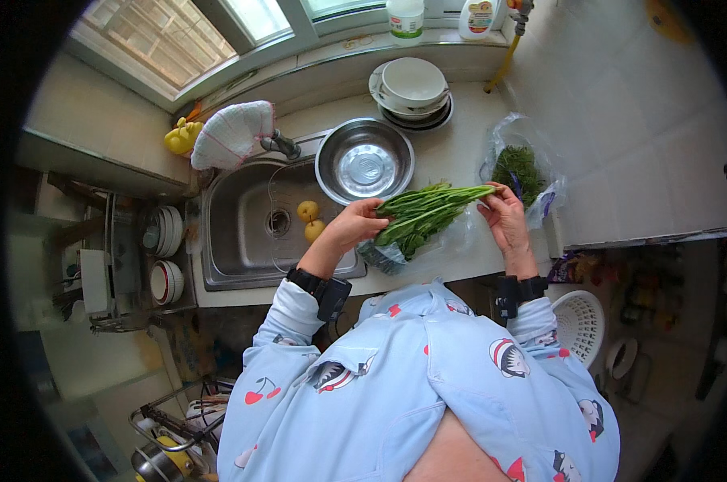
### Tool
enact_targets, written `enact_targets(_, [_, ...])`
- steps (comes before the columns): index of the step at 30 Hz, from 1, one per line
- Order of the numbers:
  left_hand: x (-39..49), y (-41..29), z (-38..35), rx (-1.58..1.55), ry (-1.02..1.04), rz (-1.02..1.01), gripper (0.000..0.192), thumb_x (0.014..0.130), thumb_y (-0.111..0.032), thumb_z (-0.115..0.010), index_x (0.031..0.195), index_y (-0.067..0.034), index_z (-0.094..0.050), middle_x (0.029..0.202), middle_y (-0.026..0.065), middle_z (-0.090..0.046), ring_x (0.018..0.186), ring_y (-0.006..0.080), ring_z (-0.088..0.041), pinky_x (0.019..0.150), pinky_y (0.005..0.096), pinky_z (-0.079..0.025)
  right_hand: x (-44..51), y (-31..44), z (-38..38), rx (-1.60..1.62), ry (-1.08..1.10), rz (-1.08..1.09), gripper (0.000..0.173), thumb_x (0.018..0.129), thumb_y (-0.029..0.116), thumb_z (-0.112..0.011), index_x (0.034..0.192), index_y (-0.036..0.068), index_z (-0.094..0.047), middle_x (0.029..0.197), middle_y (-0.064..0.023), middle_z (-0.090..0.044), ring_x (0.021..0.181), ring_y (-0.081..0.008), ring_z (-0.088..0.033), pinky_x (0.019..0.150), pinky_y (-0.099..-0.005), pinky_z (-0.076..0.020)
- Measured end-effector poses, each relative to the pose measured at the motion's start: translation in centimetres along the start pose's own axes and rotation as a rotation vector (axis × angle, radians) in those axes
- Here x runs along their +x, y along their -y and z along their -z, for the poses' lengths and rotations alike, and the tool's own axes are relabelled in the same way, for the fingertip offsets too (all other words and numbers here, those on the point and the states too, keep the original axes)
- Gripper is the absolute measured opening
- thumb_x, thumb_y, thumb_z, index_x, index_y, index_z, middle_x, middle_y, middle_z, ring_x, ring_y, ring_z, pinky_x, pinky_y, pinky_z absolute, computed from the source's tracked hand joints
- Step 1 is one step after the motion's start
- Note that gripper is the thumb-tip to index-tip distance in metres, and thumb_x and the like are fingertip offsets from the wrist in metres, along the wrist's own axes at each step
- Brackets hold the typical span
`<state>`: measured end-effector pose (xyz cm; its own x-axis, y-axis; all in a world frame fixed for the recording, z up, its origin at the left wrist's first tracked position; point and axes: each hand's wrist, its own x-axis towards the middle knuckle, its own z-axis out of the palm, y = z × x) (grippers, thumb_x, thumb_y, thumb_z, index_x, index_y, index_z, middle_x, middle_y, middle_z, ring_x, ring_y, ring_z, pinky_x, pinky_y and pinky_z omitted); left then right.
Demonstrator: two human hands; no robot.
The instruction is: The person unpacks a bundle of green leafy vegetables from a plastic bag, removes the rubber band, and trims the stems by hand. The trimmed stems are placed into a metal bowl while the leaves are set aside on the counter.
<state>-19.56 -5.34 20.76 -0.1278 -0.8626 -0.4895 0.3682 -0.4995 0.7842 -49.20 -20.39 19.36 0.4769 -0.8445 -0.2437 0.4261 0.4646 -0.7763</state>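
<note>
My left hand [359, 222] grips the leafy end of a few long green vegetable stalks [438, 197]. Their stem tips are pinched between the thumb and fingers of my right hand [504, 211]. Under the stalks, more leafy greens [422, 232] lie on a clear plastic bag [444, 244] on the counter. A stainless steel bowl [365, 161] with nothing in it stands just beyond my left hand, partly over the sink's edge. Right of the greens, past my right hand, a second plastic bag [501, 135] holds thin dark green herbs [517, 172].
The steel sink [233, 241] at the left holds two yellow pears [308, 211] beside a wire rack. A cloth [230, 135] hangs over the faucet [282, 144]. Stacked bowls and plates [413, 84] stand behind the steel bowl. A white plastic basket [579, 325] is low at the right.
</note>
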Motion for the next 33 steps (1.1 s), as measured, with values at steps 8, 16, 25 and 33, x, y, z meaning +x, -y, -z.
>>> enact_targets(8, [2.8,-2.0,-2.9,0.823,-0.296,-0.478,0.042,0.08,-0.007,-0.064,0.12,-0.005,-0.052,0.117,0.0062,-0.055,0.114,0.0193,-0.05,0.09,0.0352,-0.043,-0.3,0.5,-3.8,-0.219,0.12,0.078,0.021,0.089,0.004,-0.057,0.11,0.004,-0.059,0.097,-0.0027,-0.064,0.088,-0.0101,-0.062,0.074,-0.0241,-0.0533])
enact_targets(16, [5.3,-3.7,-8.6,0.684,-0.08,-0.519,0.034,0.081,-0.006,-0.069,0.112,0.0,-0.057,0.101,0.005,-0.063,0.095,0.0116,-0.059,0.082,0.0265,-0.048,-0.6,0.1,-7.6,-0.525,0.139,0.169,0.01,0.088,0.006,-0.058,0.096,0.001,-0.061,0.087,-0.0031,-0.065,0.073,-0.007,-0.059,0.062,-0.0197,-0.0491])
enact_targets(25, [5.7,-3.5,-7.3,0.401,-0.046,-0.294,0.026,0.085,-0.008,-0.065,0.108,0.001,-0.062,0.094,0.0026,-0.065,0.082,0.0083,-0.06,0.074,0.0221,-0.048,0.4,0.1,-7.0,-0.491,0.087,0.013,0.015,0.093,0.014,-0.052,0.101,0.004,-0.061,0.087,-0.0007,-0.065,0.07,-0.0047,-0.056,0.06,-0.0197,-0.0459])
enact_targets(33, [5.5,-3.4,-7.3,0.229,-0.002,-0.257,0.027,0.085,-0.007,-0.064,0.111,0.001,-0.061,0.096,0.0039,-0.065,0.08,0.0099,-0.061,0.072,0.0231,-0.048,1.3,-0.1,-7.2,-0.555,0.12,0.041,0.015,0.093,0.014,-0.052,0.1,0.004,-0.061,0.084,0.0008,-0.063,0.07,-0.0037,-0.055,0.059,-0.0192,-0.0446])
